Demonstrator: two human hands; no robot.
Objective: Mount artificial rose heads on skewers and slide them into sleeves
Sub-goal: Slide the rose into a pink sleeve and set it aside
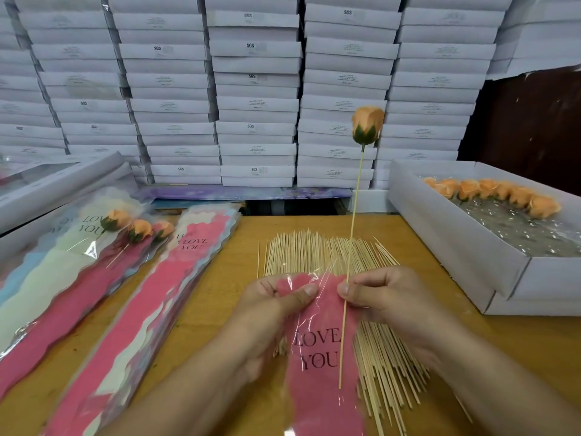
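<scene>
Right now the right hand pinches a bamboo skewer between thumb and curled fingers, about a third of the way up from its lower end. An orange artificial rose head with green sepals sits on the skewer's top end, raised in front of the stacked white boxes along the back wall. The skewer's lower end lies over — or perhaps just inside — a pink cellophane sleeve printed "LOVE YOU"; which of the two I cannot tell. The left hand grips the sleeve's upper end, thumb on top of the clear film and fingers curled beneath it.

Under both hands a loose pile of bare skewers is spread across the wooden table. To the left lie two stacks of sleeves: the nearer stack of empty sleeves is pink on top, and the farther stack bears three finished roses, their orange heads side by side and their sticks inside the film. At the right edge of the table an open white box holds a row of loose orange rose heads resting on crinkled clear plastic. Another flat box with a clear window leans at the far left, behind the finished roses.
</scene>
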